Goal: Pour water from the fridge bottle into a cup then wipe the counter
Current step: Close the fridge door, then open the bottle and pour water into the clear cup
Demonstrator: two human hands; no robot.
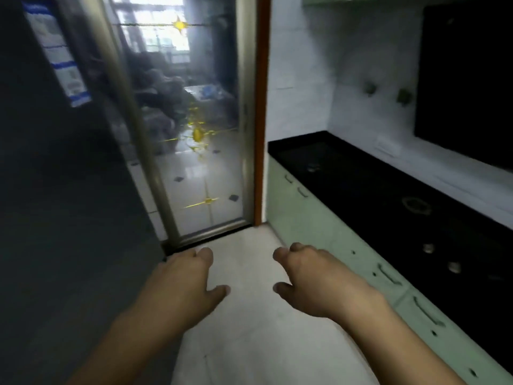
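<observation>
both hands empty, left hand (181,282) and right hand (319,279) with fingers loosely curled; fridge (55,190) at nine o'clock: reach left, grip the door edge firmly.

Black counter (361,173) along right wall, bare.

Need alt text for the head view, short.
Two empty hands, left hand and right hand, reach forward over a pale floor in a narrow kitchen. A dark fridge stands closed on the left, a black counter runs along the right, and a glass sliding door is ahead.
</observation>
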